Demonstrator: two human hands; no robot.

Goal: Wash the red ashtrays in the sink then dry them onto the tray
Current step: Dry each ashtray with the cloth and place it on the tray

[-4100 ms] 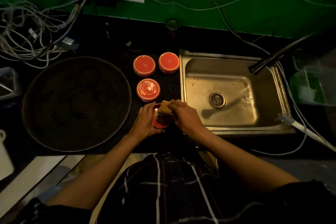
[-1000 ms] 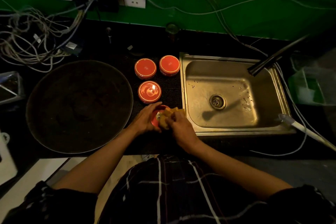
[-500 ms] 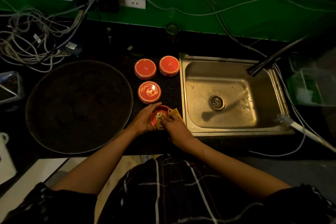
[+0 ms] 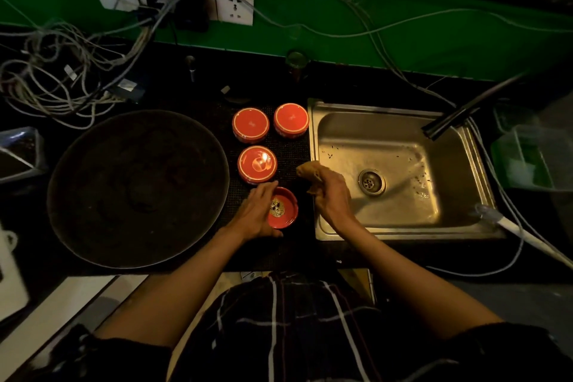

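A red ashtray [image 4: 283, 209] sits upright on the black mat beside the sink, with a pale pattern or foam showing in its bowl. My left hand [image 4: 255, 214] holds it by the left rim. My right hand [image 4: 331, 192] grips a brownish-yellow cloth [image 4: 310, 171] over the left edge of the steel sink [image 4: 403, 220], apart from the ashtray. Three more red ashtrays stand on the mat: one [image 4: 257, 164] just behind my left hand, two at the back [image 4: 250, 125] [image 4: 290, 120]. A large round dark tray [image 4: 136, 189] lies to the left.
A dark faucet [image 4: 459, 115] reaches over the sink from the right. Tangled cables [image 4: 62, 74] and wall sockets [image 4: 234, 6] fill the back left. A clear plastic container [image 4: 533, 158] stands right of the sink, and a white hose [image 4: 508, 223] lies by its front corner.
My right hand has lifted the cloth out of the ashtray and moved it right, over the sink's edge. The ashtray's bowl now shows. My left hand still holds its rim.
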